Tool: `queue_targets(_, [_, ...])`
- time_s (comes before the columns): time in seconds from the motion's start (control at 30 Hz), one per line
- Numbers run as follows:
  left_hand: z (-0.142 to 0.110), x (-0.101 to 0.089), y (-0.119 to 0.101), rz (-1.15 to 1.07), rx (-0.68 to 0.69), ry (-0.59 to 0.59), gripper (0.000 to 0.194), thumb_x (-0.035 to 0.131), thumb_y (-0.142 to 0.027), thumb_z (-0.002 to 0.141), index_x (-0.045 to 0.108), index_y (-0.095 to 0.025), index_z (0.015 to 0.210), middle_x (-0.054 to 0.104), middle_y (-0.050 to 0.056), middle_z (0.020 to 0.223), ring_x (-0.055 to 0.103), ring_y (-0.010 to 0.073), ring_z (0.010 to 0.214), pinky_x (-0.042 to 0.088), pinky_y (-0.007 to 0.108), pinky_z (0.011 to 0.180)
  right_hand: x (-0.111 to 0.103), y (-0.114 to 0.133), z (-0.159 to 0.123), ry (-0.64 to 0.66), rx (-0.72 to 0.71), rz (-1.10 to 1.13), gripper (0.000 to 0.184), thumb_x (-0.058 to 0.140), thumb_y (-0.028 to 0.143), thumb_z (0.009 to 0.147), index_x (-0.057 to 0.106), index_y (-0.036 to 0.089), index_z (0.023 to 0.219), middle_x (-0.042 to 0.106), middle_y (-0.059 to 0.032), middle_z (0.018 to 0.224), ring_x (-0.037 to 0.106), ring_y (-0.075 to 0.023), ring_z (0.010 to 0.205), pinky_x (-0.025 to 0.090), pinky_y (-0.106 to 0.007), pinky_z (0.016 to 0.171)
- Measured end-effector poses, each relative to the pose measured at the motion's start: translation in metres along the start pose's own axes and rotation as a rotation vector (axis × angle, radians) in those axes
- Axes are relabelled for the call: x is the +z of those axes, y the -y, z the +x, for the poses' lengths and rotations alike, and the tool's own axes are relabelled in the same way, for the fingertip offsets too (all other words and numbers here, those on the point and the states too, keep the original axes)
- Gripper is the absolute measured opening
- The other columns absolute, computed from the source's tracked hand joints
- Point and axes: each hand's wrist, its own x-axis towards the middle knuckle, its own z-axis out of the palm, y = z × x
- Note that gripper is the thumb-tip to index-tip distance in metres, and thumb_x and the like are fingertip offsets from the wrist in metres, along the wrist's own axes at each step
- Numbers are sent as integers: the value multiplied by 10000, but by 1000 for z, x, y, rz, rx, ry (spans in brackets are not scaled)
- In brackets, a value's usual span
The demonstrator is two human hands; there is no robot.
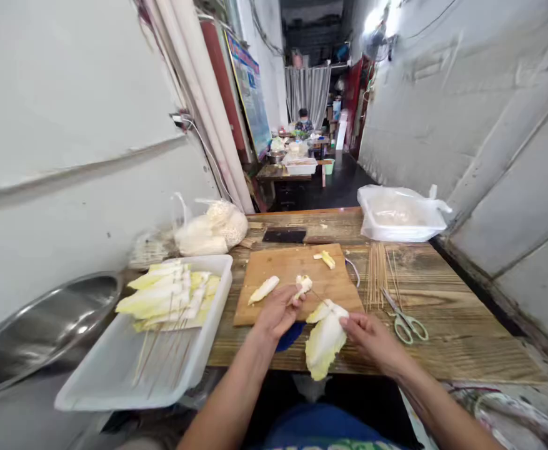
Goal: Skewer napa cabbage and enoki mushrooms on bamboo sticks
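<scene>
Over the near edge of the cutting board (278,265), my left hand (278,309) pinches a small curled cabbage piece (304,284). A thin skewer (319,296) runs from near that piece toward a larger yellow-white cabbage leaf (326,340). My right hand (370,334) grips this leaf by its thick white end, and the leaf hangs down past the table edge. Whether the skewer pierces the leaf is too small to tell. Two loose cabbage pieces lie on the board, one at the left (264,290) and one at the upper right (325,259).
At left, a white tray (217,306) holds skewered cabbage leaves (165,294), beside a metal bowl (44,325). Right of the board lie bare skewers (377,275) and scissors (407,322). Bagged goods (212,228) and a bagged white tub (400,215) stand behind. A person (303,120) sits far back.
</scene>
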Motion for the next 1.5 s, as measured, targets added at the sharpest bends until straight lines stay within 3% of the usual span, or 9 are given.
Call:
queue_targets(0.3, [-3,-1,4,19,20,15,107,758,-71,612,658,-60,649,634,49,701,528,46,551,329,95,389,6,8,-6,-35,96,97,563,614,720,670,458,179,684,246,110,489,145,-22,366,66,-208,350])
queue_targets(0.53, [-4,1,5,-11,2,29,111,741,-48,614,633,-53,642,610,52,704,524,48,558,330,80,379,8,11,-8,-13,147,190,559,645,702,658,440,183,694,233,127,474,111,-7,355,58,-183,328])
queue_targets(0.7, [-4,3,7,-68,0,16,91,707,-53,656,622,-72,684,589,42,728,516,39,568,342,67,387,8,12,-10,-12,136,190,558,651,697,658,442,180,685,248,125,469,120,-3,351,62,-177,322])
queue_targets(1.0, [-8,5,11,-22,92,12,232,827,-141,530,655,-59,663,593,36,699,511,48,572,353,87,404,6,14,-17,-13,166,204,566,668,700,635,439,184,684,228,129,470,112,-2,348,56,-171,323])
queue_targets(1.23, [-11,6,16,31,175,25,234,841,-207,535,655,-81,600,584,23,650,505,53,599,363,104,457,9,19,-20,-20,157,243,560,677,689,637,439,185,692,243,136,469,107,4,343,69,-158,314])
queue_targets(1.5, [-15,7,17,57,150,79,186,812,-206,563,675,-95,621,594,30,684,463,47,596,305,115,449,12,18,-21,-35,162,290,573,691,685,624,407,190,666,260,137,459,134,7,328,93,-149,303])
